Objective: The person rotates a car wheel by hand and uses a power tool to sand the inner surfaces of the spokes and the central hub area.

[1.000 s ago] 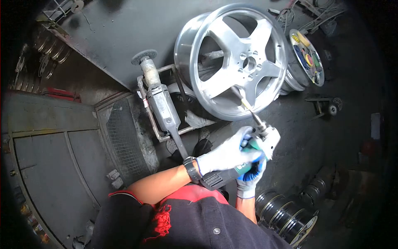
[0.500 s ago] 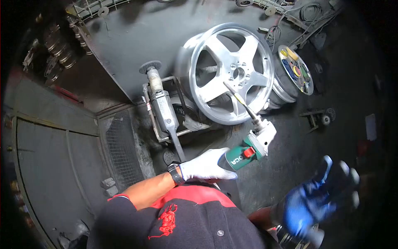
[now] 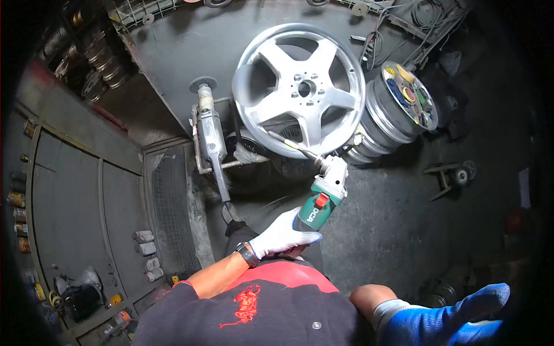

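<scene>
Left hand (image 3: 284, 233) gripping grinder (image 3: 319, 203) — bit (image 3: 293, 145) near wheel (image 3: 310, 124). Right hand (image 3: 441, 324) open, off the tool — frame's lower right.

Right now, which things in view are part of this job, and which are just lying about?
In the job, it seems:
- green power tool, in the left hand
- silver five-spoke wheel, beside the tool's long bit

Lying about, likely:
- grey power tool with round disc
- stacked wheels
- coloured pieces on that stack
</scene>
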`<action>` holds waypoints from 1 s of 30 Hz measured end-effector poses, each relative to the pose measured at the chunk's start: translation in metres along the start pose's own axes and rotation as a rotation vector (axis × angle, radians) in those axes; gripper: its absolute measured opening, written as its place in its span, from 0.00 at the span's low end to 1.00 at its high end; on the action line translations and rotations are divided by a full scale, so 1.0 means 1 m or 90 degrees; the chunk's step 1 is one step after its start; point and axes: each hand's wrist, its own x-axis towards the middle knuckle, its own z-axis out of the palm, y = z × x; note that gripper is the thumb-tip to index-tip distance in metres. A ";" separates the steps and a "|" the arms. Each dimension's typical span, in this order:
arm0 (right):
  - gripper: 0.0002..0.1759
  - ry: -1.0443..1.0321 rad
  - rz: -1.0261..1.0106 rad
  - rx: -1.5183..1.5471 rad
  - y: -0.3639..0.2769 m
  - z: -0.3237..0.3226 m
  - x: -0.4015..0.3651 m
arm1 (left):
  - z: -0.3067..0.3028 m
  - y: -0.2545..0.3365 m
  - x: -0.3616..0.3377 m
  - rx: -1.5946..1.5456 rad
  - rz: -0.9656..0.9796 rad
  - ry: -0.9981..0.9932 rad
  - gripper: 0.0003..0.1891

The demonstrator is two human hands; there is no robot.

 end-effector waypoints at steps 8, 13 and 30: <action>0.53 0.255 0.272 -0.354 0.005 -0.134 -0.074 | 0.045 0.021 0.011 0.013 0.046 0.021 0.25; 0.61 0.279 0.661 -0.236 0.045 -0.120 -0.193 | 0.063 0.043 0.038 0.096 0.000 -0.025 0.28; 0.47 0.340 0.538 0.307 0.153 -0.240 -0.115 | -0.186 0.001 0.134 0.062 0.177 0.712 0.47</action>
